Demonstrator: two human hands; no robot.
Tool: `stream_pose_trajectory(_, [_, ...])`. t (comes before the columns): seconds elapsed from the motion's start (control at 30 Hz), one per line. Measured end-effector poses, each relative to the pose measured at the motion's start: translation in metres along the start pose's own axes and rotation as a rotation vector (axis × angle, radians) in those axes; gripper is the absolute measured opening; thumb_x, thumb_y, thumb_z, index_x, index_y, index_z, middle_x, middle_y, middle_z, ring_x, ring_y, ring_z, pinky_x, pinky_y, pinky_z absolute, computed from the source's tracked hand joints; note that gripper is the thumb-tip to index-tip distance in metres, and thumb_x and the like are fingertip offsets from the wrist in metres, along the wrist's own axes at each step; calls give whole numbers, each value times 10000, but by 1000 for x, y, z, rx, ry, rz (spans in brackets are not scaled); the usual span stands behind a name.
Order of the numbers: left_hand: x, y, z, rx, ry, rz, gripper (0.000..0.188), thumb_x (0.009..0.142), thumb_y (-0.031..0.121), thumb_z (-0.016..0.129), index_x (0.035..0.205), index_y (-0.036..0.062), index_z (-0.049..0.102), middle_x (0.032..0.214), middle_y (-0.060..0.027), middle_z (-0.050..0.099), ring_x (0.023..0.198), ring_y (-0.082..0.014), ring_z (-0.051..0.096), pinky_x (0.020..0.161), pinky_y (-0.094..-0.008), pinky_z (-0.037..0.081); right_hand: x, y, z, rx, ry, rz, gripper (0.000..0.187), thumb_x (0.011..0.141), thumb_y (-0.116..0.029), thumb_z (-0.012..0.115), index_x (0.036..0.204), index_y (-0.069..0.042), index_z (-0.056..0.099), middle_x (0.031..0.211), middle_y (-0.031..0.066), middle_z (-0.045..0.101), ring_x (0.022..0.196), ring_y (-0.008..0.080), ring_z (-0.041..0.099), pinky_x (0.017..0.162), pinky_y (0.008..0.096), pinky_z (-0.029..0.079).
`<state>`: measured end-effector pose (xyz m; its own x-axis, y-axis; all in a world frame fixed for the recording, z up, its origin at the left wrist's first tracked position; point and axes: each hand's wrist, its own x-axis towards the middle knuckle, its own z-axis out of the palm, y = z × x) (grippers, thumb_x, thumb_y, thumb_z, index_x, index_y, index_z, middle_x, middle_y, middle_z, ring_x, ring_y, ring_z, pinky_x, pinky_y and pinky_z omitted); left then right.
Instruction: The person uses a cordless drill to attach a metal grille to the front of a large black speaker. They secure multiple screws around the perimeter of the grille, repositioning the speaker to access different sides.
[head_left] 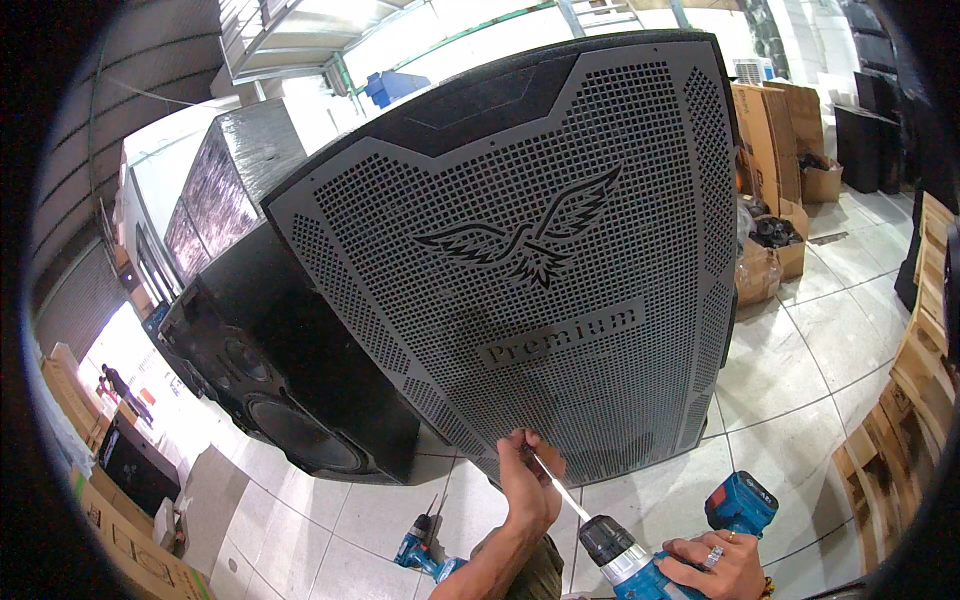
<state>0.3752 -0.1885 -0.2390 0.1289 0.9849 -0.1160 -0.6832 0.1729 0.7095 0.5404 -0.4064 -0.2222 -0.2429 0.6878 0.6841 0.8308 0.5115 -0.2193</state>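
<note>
A large black speaker cabinet stands before me with a grey perforated metal grille on its front, cut with a bird emblem. My left hand pinches the tip of a long driver bit against the grille's lower edge. My right hand grips the handle of a blue cordless drill, whose bit slants up-left to the grille.
A second blue drill lies on the white tiled floor at lower left. Another black speaker cabinet stands left of the grille. Cardboard boxes sit at the right, wooden pallets at far right, more boxes at lower left.
</note>
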Motion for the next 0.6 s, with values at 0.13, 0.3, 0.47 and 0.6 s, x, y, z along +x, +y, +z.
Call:
stream_pose_trajectory(0.13, [0,-1,-1,32,35,14,270,926,358,431,746,158,450,479,56,253,429,-98,207,417,-290,185,0,-1,0,3,-2,0,311,739,-84,609,1047,-57,640,981,127,651,760,250,628,640,352,482])
stream_pose_trajectory(0.3, [-1,1,0,42,10,4,278,928,365,430,742,158,443,489,55,260,433,-100,217,417,-287,196,0,-1,0,8,1,0,312,738,-80,609,1047,-56,640,982,130,650,761,254,630,644,354,486])
stream_pose_trajectory(0.47, [-2,1,3,-20,29,3,263,924,339,434,737,154,441,488,50,254,428,-100,214,418,-287,195,-1,-1,0,1,-1,-7,315,736,-74,607,1048,-57,636,980,126,648,766,256,632,651,351,490])
stream_pose_trajectory(0.6, [-3,2,3,-6,-1,10,252,921,321,435,735,150,443,484,49,249,428,-102,219,421,-288,193,-1,-1,0,6,-6,-6,318,733,-70,607,1050,-60,635,980,122,647,767,252,632,652,348,489])
